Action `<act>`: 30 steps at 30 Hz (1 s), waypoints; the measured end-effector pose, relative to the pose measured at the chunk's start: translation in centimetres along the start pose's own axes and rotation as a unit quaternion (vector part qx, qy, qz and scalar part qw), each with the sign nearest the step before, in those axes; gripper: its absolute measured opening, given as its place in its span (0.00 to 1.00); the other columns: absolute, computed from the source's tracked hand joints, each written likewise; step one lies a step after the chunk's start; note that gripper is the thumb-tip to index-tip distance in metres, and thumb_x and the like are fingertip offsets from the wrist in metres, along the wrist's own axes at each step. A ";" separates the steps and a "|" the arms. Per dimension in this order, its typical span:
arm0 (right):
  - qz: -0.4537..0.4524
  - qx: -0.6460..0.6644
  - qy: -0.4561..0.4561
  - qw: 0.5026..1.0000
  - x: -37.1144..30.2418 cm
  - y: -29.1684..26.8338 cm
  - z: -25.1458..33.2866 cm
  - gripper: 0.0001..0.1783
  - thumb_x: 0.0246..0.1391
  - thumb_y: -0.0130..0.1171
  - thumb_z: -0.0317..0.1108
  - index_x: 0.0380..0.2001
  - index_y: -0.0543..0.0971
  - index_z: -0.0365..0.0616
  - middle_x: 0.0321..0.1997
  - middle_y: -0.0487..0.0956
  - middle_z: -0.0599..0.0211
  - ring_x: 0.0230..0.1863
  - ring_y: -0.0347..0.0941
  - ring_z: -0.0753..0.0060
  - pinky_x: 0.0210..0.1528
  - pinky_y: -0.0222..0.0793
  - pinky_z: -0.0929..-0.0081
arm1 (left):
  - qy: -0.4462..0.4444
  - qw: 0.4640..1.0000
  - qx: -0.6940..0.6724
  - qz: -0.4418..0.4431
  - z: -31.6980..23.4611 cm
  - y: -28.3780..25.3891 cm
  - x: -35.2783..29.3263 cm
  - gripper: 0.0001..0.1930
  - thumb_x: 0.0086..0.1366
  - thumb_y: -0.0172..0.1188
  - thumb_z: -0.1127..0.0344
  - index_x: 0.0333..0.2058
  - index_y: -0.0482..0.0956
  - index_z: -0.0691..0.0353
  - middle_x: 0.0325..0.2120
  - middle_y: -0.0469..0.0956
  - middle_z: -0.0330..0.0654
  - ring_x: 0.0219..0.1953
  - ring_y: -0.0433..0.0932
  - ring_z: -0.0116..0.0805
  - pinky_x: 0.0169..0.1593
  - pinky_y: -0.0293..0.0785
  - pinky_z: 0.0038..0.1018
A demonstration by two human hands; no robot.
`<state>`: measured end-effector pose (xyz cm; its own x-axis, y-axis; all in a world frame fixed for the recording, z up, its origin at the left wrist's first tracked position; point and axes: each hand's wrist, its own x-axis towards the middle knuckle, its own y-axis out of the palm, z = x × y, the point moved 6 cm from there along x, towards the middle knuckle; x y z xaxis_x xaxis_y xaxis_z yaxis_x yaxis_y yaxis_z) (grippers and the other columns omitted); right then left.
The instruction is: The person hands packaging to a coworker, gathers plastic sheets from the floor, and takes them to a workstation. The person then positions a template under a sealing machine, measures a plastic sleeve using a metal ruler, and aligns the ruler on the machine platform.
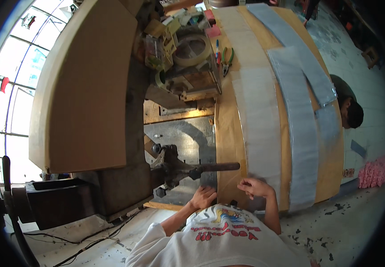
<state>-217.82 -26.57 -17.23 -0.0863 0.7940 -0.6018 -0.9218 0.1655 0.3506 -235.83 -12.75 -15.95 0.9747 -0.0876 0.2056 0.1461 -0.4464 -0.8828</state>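
Note:
My left hand (203,197) is at the near edge of a grey metal plate (181,131), its fingers bent and close together. Whatever may be under them is hidden. To its right, my right hand (255,188) is over the brown board (230,178) beside a long strip of clear plastic (260,120). Its fingers are curled in toward the thumb, and anything between them is too small to make out. Just beyond both hands, a dark metal rod (219,167) sticks out from the machine (107,191).
A large cardboard box (87,98) rests on the machine. Green-handled pliers (227,62), a pen (217,51) and a tape roll (192,50) are farther off. Bluish plastic strips (297,124) lie on the right. Another person (350,109) is beyond the board, near a pink pile (376,172).

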 end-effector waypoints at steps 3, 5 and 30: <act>-0.139 0.031 0.023 0.989 -0.4 -2.8 1.1 0.16 0.63 0.58 0.44 0.28 0.71 0.45 0.21 0.67 0.78 0.15 0.61 0.87 0.17 0.60 0.83 | 0.004 1.000 -0.001 0.001 0.4 -0.1 0.3 0.16 0.61 0.56 0.47 0.28 0.72 0.53 0.26 0.69 0.37 0.32 0.70 0.37 0.40 0.60 0.33; -0.157 0.004 -0.045 0.987 -1.5 -4.5 4.7 0.15 0.63 0.58 0.42 0.28 0.72 0.45 0.21 0.67 0.79 0.16 0.61 0.87 0.17 0.60 0.83 | -0.018 1.000 -0.007 0.007 0.2 -0.3 0.4 0.15 0.60 0.58 0.48 0.27 0.73 0.53 0.26 0.69 0.37 0.31 0.70 0.37 0.39 0.61 0.33; -0.262 -0.614 -0.428 0.609 11.1 -10.1 61.3 0.22 0.61 0.50 0.49 0.43 0.83 0.43 0.41 0.83 0.53 0.44 0.80 0.50 0.49 0.73 0.59 | -0.172 0.975 0.028 -0.136 2.3 -1.0 -1.7 0.22 0.54 0.61 0.46 0.35 0.74 0.60 0.33 0.70 0.47 0.35 0.71 0.47 0.42 0.63 0.42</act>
<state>-186.31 16.42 16.60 0.0855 0.9215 0.3788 -0.3709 0.3823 -0.8463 -237.21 -10.07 -16.41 0.8963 0.3352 0.2902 0.4068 -0.3614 -0.8390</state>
